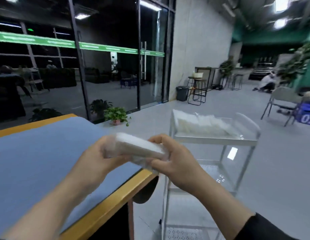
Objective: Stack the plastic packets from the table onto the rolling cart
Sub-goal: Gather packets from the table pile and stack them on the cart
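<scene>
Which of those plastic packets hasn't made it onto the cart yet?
The packet held between both hands, left hand and right hand, over the table corner. The other packets already lie on the cart's top shelf.

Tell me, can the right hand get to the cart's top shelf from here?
Probably yes: the right hand, gripping the packet, has open air between it and the cart.

A potted plant [116, 115] is standing on the floor beside the glass wall [105, 66]. A grey bin [182, 93] and bar stool [197, 90] are standing near the concrete wall; a chair [280, 104] is sitting far right.
</scene>
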A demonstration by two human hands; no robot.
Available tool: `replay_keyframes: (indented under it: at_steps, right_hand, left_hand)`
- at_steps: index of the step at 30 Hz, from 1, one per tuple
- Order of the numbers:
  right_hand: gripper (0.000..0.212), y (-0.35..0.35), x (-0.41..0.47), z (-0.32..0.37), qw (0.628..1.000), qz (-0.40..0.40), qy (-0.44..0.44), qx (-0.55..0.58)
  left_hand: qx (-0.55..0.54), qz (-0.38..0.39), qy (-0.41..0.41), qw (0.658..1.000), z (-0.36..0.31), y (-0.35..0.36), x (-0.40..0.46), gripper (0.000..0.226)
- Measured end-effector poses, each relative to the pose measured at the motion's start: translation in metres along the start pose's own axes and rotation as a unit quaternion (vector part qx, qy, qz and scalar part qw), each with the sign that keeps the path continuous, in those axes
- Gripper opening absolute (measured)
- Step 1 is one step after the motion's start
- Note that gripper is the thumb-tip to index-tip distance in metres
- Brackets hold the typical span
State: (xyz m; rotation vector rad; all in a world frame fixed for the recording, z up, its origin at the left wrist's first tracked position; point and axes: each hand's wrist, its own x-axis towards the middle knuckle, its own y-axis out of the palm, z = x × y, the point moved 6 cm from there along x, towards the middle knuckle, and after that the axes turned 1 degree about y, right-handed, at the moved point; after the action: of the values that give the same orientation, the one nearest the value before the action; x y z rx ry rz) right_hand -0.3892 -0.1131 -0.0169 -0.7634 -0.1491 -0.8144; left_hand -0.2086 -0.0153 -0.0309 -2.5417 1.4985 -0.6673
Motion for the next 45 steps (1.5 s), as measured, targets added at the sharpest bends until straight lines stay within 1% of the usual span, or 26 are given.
replay_keyframes:
  at_steps: [4, 7, 8, 10, 11, 12, 14, 16, 18, 20, 24, 27, 28, 30, 33, 34, 37, 39, 41, 45]
  right_hand:
    - [0.038, -0.075, -0.016, -0.031, 0.998, -0.042, 0.047, 0.017]
    - [0.034, -0.119, -0.025, -0.054, 0.993, -0.102, 0.062, 0.011]
    - [0.033, -0.132, -0.027, -0.062, 0.99, -0.124, 0.067, 0.005]
    - [0.031, -0.16, -0.03, -0.077, 0.98, -0.181, 0.076, -0.028]
    - [0.029, -0.176, -0.03, -0.085, 0.971, -0.219, 0.081, -0.054]
    - [0.027, -0.194, -0.03, -0.093, 0.957, -0.261, 0.087, -0.088]
    - [0.024, -0.229, -0.022, -0.11, 0.92, -0.332, 0.106, -0.179]
    - [0.023, -0.255, -0.005, -0.13, 0.886, -0.361, 0.13, -0.26]
    - [0.022, -0.27, 0.02, -0.154, 0.866, -0.352, 0.149, -0.321]
    - [0.016, -0.275, 0.042, -0.18, 0.848, -0.33, 0.174, -0.377]
    - [0.005, -0.267, 0.068, -0.213, 0.812, -0.273, 0.213, -0.47]
    - [0.024, -0.258, 0.078, -0.224, 0.776, -0.252, 0.219, -0.534]
    - [0.027, -0.256, 0.08, -0.23, 0.77, -0.241, 0.226, -0.545]
    - [0.029, -0.254, 0.081, -0.247, 0.776, -0.218, 0.246, -0.538]
    - [0.018, -0.253, 0.078, -0.267, 0.797, -0.188, 0.286, -0.497]
    - [0.019, -0.252, 0.078, -0.271, 0.806, -0.172, 0.29, -0.487]
    - [0.052, -0.254, 0.076, -0.28, 0.822, -0.146, 0.307, -0.457]
    - [0.066, -0.256, 0.074, -0.284, 0.832, -0.14, 0.331, -0.422]
    - [0.072, -0.254, 0.073, -0.288, 0.843, -0.125, 0.345, -0.392]
    - [0.07, -0.252, 0.077, -0.286, 0.856, -0.117, 0.364, -0.347]
  left_hand:
    - [-0.034, 0.081, 0.014, 0.996, -0.025, 0.078, 0.044, 0.047]
    - [-0.048, 0.13, 0.044, 0.989, -0.04, 0.13, 0.071, 0.047]
    - [-0.044, 0.139, 0.059, 0.988, -0.045, 0.145, 0.08, 0.049]
    - [-0.014, 0.136, 0.087, 0.987, -0.052, 0.169, 0.095, 0.062]
    - [0.007, 0.128, 0.095, 0.987, -0.055, 0.178, 0.102, 0.067]
    - [0.023, 0.117, 0.099, 0.988, -0.057, 0.185, 0.109, 0.067]
    - [0.046, 0.094, 0.103, 0.989, -0.059, 0.197, 0.122, 0.056]
    - [0.086, 0.083, 0.118, 0.986, -0.06, 0.211, 0.136, 0.044]
    - [0.138, 0.085, 0.144, 0.976, -0.06, 0.229, 0.15, 0.04]
    - [0.192, 0.101, 0.17, 0.961, -0.06, 0.248, 0.165, 0.039]
    - [0.286, 0.122, 0.217, 0.925, -0.058, 0.279, 0.196, 0.041]
    - [0.344, 0.136, 0.25, 0.895, -0.057, 0.3, 0.217, 0.046]
    - [0.36, 0.144, 0.256, 0.886, -0.057, 0.308, 0.223, 0.047]
    - [0.393, 0.154, 0.262, 0.868, -0.054, 0.323, 0.234, 0.05]
    - [0.445, 0.173, 0.268, 0.837, -0.048, 0.346, 0.246, 0.055]
    - [0.46, 0.18, 0.272, 0.826, -0.046, 0.353, 0.249, 0.057]
    - [0.488, 0.192, 0.278, 0.805, -0.04, 0.369, 0.254, 0.06]
    - [0.506, 0.189, 0.278, 0.795, -0.035, 0.375, 0.256, 0.066]
    - [0.525, 0.177, 0.274, 0.786, -0.031, 0.38, 0.257, 0.075]
    - [0.55, 0.144, 0.264, 0.779, -0.029, 0.381, 0.258, 0.093]
